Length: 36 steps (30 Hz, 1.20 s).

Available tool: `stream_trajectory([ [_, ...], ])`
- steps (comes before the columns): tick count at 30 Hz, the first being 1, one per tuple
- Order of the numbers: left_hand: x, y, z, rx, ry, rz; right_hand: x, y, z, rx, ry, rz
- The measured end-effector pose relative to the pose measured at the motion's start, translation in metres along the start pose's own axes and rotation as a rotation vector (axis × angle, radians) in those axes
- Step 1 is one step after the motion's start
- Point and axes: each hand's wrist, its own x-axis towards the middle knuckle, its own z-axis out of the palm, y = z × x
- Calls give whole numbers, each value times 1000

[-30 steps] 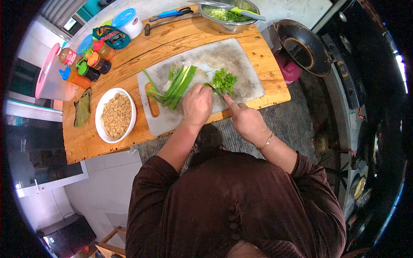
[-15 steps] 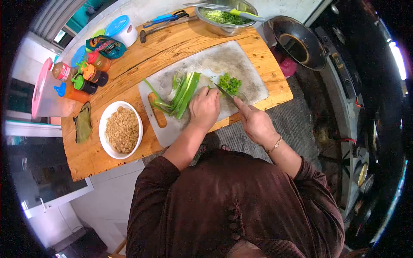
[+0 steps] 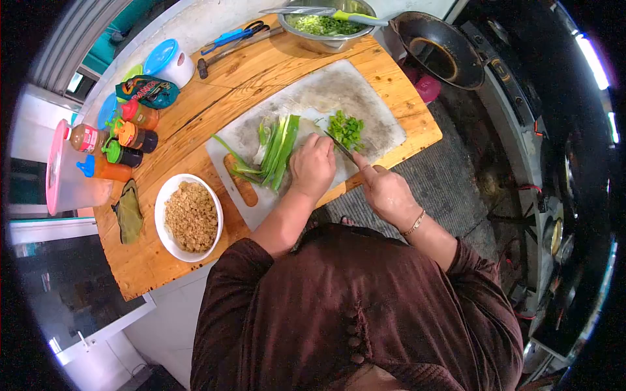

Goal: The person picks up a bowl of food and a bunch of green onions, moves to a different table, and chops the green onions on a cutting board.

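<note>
A pale cutting board (image 3: 261, 112) lies on the wooden table. My left hand (image 3: 313, 166) is closed over the right end of a bundle of green onions (image 3: 280, 150), its fingers curled down at the board. In my right hand (image 3: 389, 195) is the handle of a knife (image 3: 341, 148), whose blade points up and left, beside my left fingertips. Chopped greens (image 3: 346, 129) sit in a small heap just beyond the blade. The exact spot where the blade meets the stalks is hidden.
A white bowl of brown crumbly food (image 3: 189, 218) stands left of the board. Sauce bottles (image 3: 111, 169) crowd the table's left side. At the back are scissors (image 3: 235, 38), a hammer (image 3: 222, 55) and a metal bowl (image 3: 332, 44) of cut greens. A wok (image 3: 443, 52) sits right.
The view has shifted and turned slightly, so the table and its objects appear rotated. Both hands keep their grips, and the knife remains close to my left fingertips.
</note>
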Motion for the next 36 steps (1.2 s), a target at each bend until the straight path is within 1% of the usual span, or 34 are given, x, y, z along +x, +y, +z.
stream_trajectory([
  [3, 1, 0, 2, 20, -16, -11, 11, 6, 10, 22, 32, -51],
  [6, 1, 1, 3, 42, -34, -21, 22, 3, 11, 15, 18, -38],
  [8, -1, 4, 2, 72, -44, -23, 31, -3, 4, 37, -86, 68],
  [9, -3, 6, 1, 77, -30, 8, 34, -4, 0, 49, -136, 118],
  [12, -13, 15, -8, 80, -8, 94, 35, 14, 17, 322, 80, -56],
  [14, -20, 19, -16, 59, -16, 140, 28, 15, 15, 322, 142, -77],
  [15, -23, 15, -16, 36, -34, 128, 23, 12, 12, 321, 171, -86],
  [16, -25, 9, -14, 12, -47, 117, 17, 8, 10, 284, 165, -103],
  [17, -25, 4, -11, -11, -57, 109, 11, 1, 6, 218, 111, -66],
  [19, -24, -2, -6, -40, 36, 118, -3, -16, -3, 86, 7, 9],
  [20, -24, -4, -5, -55, 81, 122, -7, -18, -1, 39, 1, 14],
  [23, -20, -11, -7, -67, 10, 201, -10, -19, 9, -74, -5, 25],
  [25, -18, -11, -7, -79, -9, 222, -6, -19, 15, -122, 10, 29],
  [31, -17, -2, -21, -75, -45, 271, 18, -19, 29, -135, 80, -46],
  [32, -18, 1, -27, -83, -43, 271, 20, -18, 26, -103, 51, -37],
  [35, -18, 9, -44, 86, -68, 229, 24, -14, 14, -7, -14, -2],
  [36, -18, 5, -41, 60, -99, 193, 25, -7, 16, 25, -18, 17],
])
